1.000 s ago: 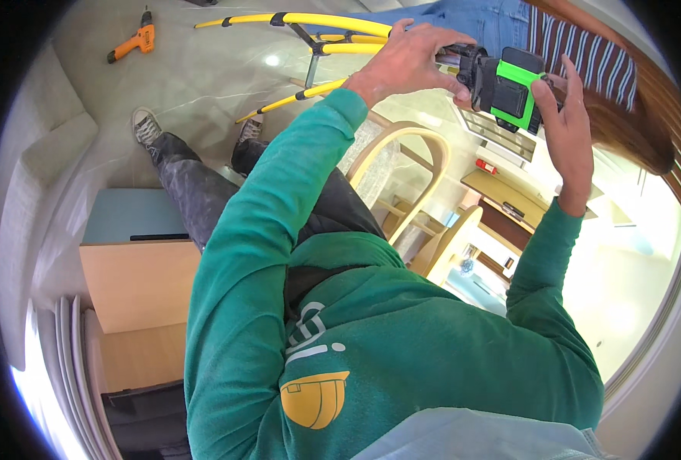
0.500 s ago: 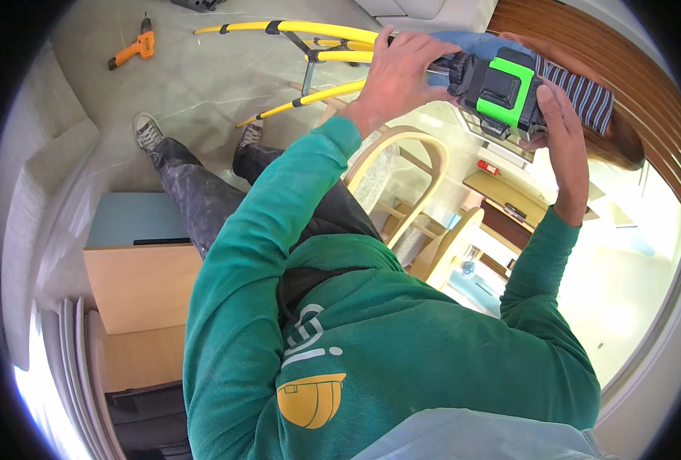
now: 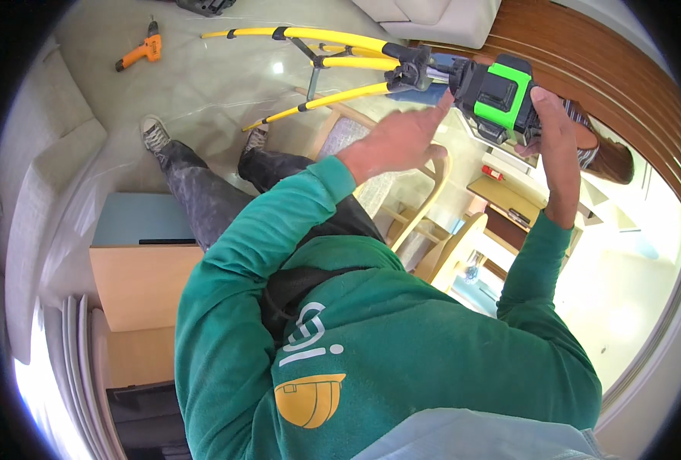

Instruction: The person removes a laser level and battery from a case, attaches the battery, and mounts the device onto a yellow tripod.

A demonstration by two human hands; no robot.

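A black laser level with a green band (image 3: 501,96) sits on top of a yellow-legged tripod (image 3: 333,64) with black joints. My right hand (image 3: 555,126) grips the far end of the laser level, its thumb lying on the casing and some fingers hidden behind it. Its other end meets the tripod's black head (image 3: 411,67). Just below that joint is my left hand (image 3: 398,142), holding nothing. Its index finger stretches up close to the mount and the thumb stands apart; whether the fingertip touches is unclear.
An orange cordless drill (image 3: 141,52) lies on the tiled floor. Wooden chairs (image 3: 432,184) stand beyond my left hand. Another person with long hair (image 3: 612,159) is behind the laser level. A pale sofa (image 3: 57,176) runs along the left, beside a wooden cabinet (image 3: 145,284).
My left hand has let go of the tripod head and dropped below it, uncovering the joint. My right hand stays on the laser level. The other person has shifted slightly down.
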